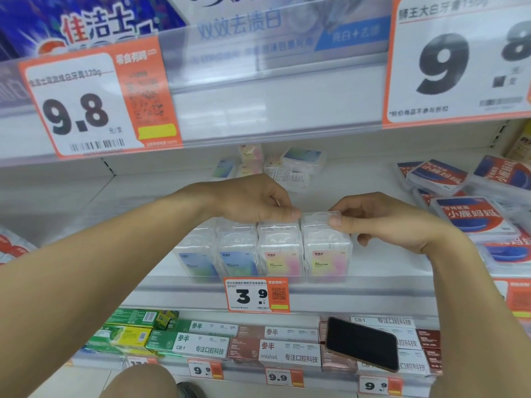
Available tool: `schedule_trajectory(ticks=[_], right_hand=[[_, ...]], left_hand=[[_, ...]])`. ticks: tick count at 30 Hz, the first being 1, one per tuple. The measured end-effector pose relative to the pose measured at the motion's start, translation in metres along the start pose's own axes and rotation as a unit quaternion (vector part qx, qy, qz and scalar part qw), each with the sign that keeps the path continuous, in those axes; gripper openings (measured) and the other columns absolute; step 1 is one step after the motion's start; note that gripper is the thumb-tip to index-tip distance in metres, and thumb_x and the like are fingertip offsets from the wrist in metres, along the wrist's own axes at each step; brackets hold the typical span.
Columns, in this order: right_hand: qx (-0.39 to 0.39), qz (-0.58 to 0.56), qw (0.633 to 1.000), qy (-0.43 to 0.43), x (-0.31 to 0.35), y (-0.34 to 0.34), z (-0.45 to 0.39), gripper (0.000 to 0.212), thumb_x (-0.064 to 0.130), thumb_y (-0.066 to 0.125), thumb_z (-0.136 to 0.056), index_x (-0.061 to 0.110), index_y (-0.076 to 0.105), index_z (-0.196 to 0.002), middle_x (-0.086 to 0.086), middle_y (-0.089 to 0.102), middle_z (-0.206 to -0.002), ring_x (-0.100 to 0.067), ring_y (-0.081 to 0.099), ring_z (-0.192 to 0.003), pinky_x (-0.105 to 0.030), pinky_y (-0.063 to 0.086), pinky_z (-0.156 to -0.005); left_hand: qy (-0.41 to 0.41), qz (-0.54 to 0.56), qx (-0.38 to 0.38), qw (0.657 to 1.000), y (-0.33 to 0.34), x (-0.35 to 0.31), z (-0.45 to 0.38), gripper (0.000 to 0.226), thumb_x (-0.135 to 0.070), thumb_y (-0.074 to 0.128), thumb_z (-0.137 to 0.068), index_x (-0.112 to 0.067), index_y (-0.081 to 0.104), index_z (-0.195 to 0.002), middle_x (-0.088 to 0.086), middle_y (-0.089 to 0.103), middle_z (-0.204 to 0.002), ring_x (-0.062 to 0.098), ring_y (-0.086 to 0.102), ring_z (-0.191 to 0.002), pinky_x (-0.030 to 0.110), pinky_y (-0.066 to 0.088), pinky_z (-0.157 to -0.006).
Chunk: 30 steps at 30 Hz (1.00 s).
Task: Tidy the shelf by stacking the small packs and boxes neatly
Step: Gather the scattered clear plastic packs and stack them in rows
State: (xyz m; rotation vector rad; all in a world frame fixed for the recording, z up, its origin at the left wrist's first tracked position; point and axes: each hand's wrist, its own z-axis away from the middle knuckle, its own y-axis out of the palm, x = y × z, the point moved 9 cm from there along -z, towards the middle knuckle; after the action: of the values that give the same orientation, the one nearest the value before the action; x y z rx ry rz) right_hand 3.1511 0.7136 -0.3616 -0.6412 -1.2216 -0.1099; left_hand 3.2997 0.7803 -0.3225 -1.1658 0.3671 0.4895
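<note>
A row of small clear plastic packs stands upright at the front edge of the white shelf (373, 262). Two at the left carry blue-green labels (238, 254); two at the right carry pink-yellow labels (280, 255). My right hand (385, 222) pinches the top of the rightmost pack (327, 248), which stands slightly higher than its neighbours. My left hand (253, 202) rests with its fingertips on the top of the pack beside it, touching the rightmost pack's corner. More loose packs (298, 165) lie jumbled at the back of the shelf.
Red-and-blue labelled clear boxes (471, 214) pile up at the right of the same shelf. Below lie toothpaste boxes (207, 340) with a black phone (362, 343) on top. A price rail with tags (257, 294) fronts the shelf; another shelf hangs close above.
</note>
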Motion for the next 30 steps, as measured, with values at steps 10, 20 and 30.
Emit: schedule_trajectory(ticks=[10,20,30], right_hand=[[-0.087,0.001,0.995,-0.042,0.01,-0.01,0.001,0.048,0.067,0.067,-0.07,0.036,0.072,-0.105,0.016,0.072,-0.109,-0.003,0.065,-0.103,-0.027,0.049,-0.085],[-0.094,0.03,0.99,-0.101,0.043,0.017,-0.01,0.04,0.055,0.066,-0.072,0.031,0.073,-0.103,0.018,0.073,-0.106,0.005,0.065,-0.103,-0.026,0.049,-0.097],[-0.052,0.031,0.994,-0.088,0.038,0.023,-0.017,0.014,0.027,0.076,-0.083,0.024,0.075,-0.097,0.009,0.075,-0.102,-0.005,0.067,-0.106,-0.036,0.046,-0.106]], left_hand=[[-0.043,-0.006,-0.141,0.989,-0.044,0.043,0.05,0.029,-0.047,0.05,-0.093,-0.028,0.069,-0.105,-0.007,0.069,-0.108,0.013,0.063,-0.104,0.025,0.047,-0.09],[-0.061,0.011,-0.104,0.993,-0.014,0.085,0.068,0.023,-0.035,0.045,-0.1,-0.03,0.067,-0.107,-0.015,0.067,-0.109,0.009,0.058,-0.11,0.028,0.042,-0.1],[-0.039,0.006,-0.083,0.996,-0.013,0.083,0.063,0.025,-0.036,0.044,-0.1,-0.027,0.066,-0.108,-0.007,0.067,-0.108,0.017,0.059,-0.108,0.041,0.044,-0.1]])
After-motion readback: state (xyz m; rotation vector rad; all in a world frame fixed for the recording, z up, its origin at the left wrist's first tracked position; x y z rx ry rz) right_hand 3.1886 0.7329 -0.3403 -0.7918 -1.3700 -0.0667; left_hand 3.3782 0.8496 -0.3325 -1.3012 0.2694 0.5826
